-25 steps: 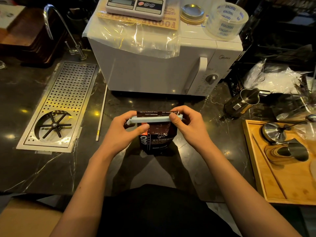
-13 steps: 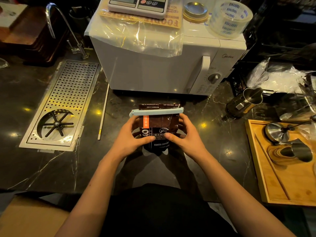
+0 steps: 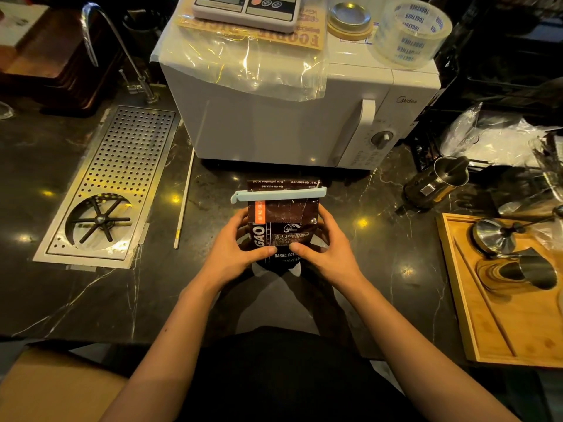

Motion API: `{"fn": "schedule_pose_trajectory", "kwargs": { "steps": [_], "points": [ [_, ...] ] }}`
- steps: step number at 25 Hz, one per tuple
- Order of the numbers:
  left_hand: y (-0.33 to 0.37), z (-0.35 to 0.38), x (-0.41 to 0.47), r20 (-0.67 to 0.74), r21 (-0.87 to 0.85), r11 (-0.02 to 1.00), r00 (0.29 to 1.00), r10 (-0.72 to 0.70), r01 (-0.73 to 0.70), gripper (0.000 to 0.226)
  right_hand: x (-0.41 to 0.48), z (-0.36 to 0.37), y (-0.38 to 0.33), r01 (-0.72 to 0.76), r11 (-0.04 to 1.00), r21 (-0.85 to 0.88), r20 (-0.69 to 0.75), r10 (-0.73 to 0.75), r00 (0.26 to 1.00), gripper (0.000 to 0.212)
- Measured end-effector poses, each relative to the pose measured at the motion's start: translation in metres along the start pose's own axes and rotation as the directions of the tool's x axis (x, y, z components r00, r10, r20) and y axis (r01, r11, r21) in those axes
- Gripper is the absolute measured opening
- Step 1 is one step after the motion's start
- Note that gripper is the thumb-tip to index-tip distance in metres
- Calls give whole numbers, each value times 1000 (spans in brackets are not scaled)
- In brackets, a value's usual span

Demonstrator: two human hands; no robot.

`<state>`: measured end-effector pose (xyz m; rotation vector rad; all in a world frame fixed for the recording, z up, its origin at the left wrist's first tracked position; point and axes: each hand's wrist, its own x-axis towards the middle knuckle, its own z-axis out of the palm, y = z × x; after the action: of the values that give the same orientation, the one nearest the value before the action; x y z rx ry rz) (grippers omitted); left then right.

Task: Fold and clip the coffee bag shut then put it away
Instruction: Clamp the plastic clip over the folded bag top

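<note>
A dark brown coffee bag (image 3: 285, 220) stands upright on the black marble counter (image 3: 91, 293), just in front of the microwave. Its top is folded over, and a pale blue clip (image 3: 278, 195) is clamped across the fold. My left hand (image 3: 234, 252) grips the bag's left side and my right hand (image 3: 327, 251) grips its right side. Both thumbs press on the bag's front face. The bag's lower part is partly hidden by my fingers.
A white microwave (image 3: 274, 123) stands right behind the bag, with a scale, a tape roll (image 3: 411, 32) and plastic sheet on top. A steel drip tray (image 3: 106, 184) and a thin white stick (image 3: 184, 199) lie left. A wooden tray (image 3: 475, 315) with metal tools and a steel pitcher (image 3: 435, 184) lie right.
Both hands have left the clip and slid down to the sides of the bag. The clip now stays closed across the folded top on its own.
</note>
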<state>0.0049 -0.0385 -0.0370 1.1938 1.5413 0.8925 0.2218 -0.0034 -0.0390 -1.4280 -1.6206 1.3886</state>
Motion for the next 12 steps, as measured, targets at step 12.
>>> {"fn": "schedule_pose_trajectory", "kwargs": {
  "steps": [12],
  "points": [
    [6, 1, -1, -25, 30, 999, 1000, 19, -18, 81, 1, 0, -3, 9, 999, -36, -20, -10, 1000, 86]
  ]
}}
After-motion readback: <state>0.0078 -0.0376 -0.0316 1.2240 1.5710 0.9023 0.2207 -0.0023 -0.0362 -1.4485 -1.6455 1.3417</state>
